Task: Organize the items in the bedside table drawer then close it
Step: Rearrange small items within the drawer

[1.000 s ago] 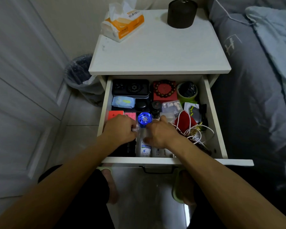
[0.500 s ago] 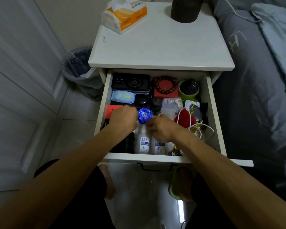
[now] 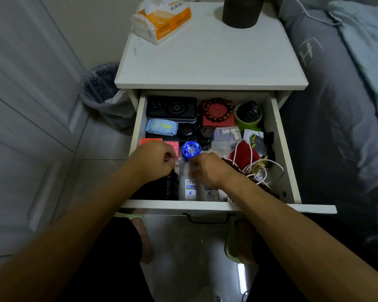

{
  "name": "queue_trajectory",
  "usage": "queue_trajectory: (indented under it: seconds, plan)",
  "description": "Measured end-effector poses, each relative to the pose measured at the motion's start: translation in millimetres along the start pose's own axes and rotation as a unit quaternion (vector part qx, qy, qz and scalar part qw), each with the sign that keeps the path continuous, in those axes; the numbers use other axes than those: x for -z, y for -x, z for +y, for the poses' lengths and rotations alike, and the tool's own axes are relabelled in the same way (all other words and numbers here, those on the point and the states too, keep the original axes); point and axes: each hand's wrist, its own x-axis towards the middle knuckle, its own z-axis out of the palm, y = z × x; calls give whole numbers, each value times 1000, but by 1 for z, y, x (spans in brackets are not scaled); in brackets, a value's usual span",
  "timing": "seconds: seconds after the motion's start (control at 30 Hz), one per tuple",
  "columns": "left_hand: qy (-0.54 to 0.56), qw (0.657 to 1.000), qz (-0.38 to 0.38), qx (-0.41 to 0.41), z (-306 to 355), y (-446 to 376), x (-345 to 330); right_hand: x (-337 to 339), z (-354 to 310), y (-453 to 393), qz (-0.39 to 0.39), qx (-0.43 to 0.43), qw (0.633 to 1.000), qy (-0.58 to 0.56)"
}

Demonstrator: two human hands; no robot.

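The white bedside-table drawer (image 3: 277, 136) stands pulled fully out below the white tabletop (image 3: 210, 62). I reach both hands into its front half. My left hand (image 3: 153, 163) has its fingers curled, pinching a small clear item (image 3: 179, 163) at the fingertips; the item is too small to identify. My right hand (image 3: 210, 168) is curled over the tops of two white plastic bottles (image 3: 190, 188), which lie side by side against the front wall; whether it grips one I cannot tell. The bottle labels carry blue printing and a droplet mark; the text is not legible. A round blue metallic cap (image 3: 190, 150) sits just beyond both hands. Behind it lie a black rectangular case (image 3: 171, 109), a brown bead bracelet (image 3: 218, 110) on a red box, and a clear box of white dice (image 3: 227, 134). To the right, a white cable (image 3: 260, 168) tangles over a red pouch (image 3: 241, 152). On the tabletop stands an orange-and-white tissue pack (image 3: 162, 20) with illegible print.
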Motion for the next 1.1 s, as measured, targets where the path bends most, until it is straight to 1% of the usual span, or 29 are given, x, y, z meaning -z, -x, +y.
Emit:
queue_trajectory:
  seconds: [0.07, 0.17, 0.27, 0.33, 0.4, 0.57, 0.77, 0.9, 0.97, 1.1]
  plan:
    - [-1, 1000, 9, 4, -4, 13, 7, -3, -1, -1, 18, -27, 999, -12]
    - [5, 1000, -9, 26, -7, 25, 6, 1, -6, 3, 26, -53, 998, 8]
    - [15, 999, -6, 38, -7, 25, 3, 6, -15, 10, -44, -58, 995, 66]
    - [1, 999, -16, 42, -5, 24, 3, 10, -19, 13, -89, -44, 988, 115]
    - [-14, 999, -29, 43, -4, 23, 4, 9, -18, 14, -108, -30, 983, 147]
    - [-96, 987, -116, 47, 4, 23, 4, 6, -18, 12, -98, -6, 981, 169]
    - [-73, 983, -160, 58, 2, 17, 1, 4, -11, 12, -74, 8, 988, 133]
    - [-18, 989, -138, 52, -1, 20, 4, 1, -9, 16, -53, 13, 990, 131]
    - [10, 993, -103, 47, -1, 25, 6, 2, -10, 18, -49, 10, 989, 138]
    - [-8, 999, -26, 37, -7, 34, 12, 6, -19, 23, -47, 16, 979, 195]
